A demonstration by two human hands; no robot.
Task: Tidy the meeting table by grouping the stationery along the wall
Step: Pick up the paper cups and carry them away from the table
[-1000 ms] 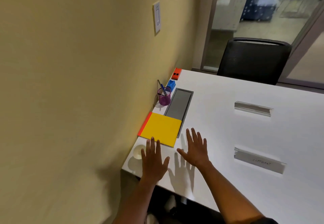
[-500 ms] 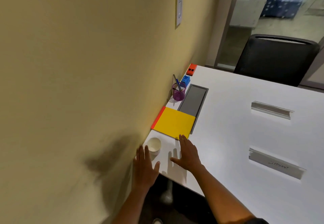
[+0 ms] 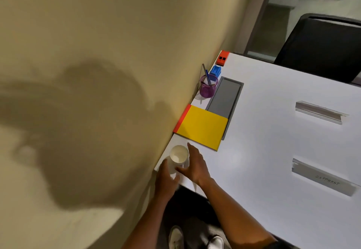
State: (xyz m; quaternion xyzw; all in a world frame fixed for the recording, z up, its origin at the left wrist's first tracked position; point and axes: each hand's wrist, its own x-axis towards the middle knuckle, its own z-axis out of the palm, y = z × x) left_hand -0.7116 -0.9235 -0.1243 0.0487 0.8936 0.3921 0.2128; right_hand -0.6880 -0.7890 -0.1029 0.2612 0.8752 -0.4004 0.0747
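Both hands close around the white paper cup (image 3: 178,156) at the worktop (image 3: 273,151) corner by the wall (image 3: 97,73): left hand (image 3: 166,182) cupping its near side, right hand (image 3: 195,165) curled on the other. Beyond the cup along the wall: yellow notebook (image 3: 202,127), purple pen holder (image 3: 208,88), blue block (image 3: 215,71), red block (image 3: 222,58). Out from the cup, a nameplate (image 3: 324,179) reads roughly "ELEPHANT".

Table (image 3: 273,151) smooth matt white; pen cup (image 3: 208,88) purple mesh; notebook (image 3: 203,127) matt yellow.
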